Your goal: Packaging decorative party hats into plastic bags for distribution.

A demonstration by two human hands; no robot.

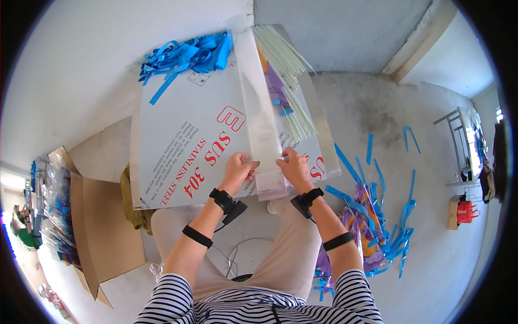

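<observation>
A long, narrow clear plastic sleeve (259,102) lies lengthwise down the middle of a sheet-covered tabletop (183,129) with red and black print. At its near end, my left hand (239,171) has curled fingers and a thumb pinching the left edge. Opposite it, my right hand (295,167) pinches the right edge, fingers bent. More clear plastic with a pinkish tint (273,190) shows below, between my wrists. Right of the sleeve lies a fanned bundle of thin pale sticks (291,70), partly over a purple printed piece (274,83). My fingertips partly hide the sleeve's edges.
Blue ribbon strips (194,54) are heaped at the tabletop's far left. An open cardboard box (108,224) and plastic-wrapped items (56,216) stand at left. Purple packages (372,232) and loose blue strips (402,237) lie on the floor at right. A red bag (465,212) sits farther right.
</observation>
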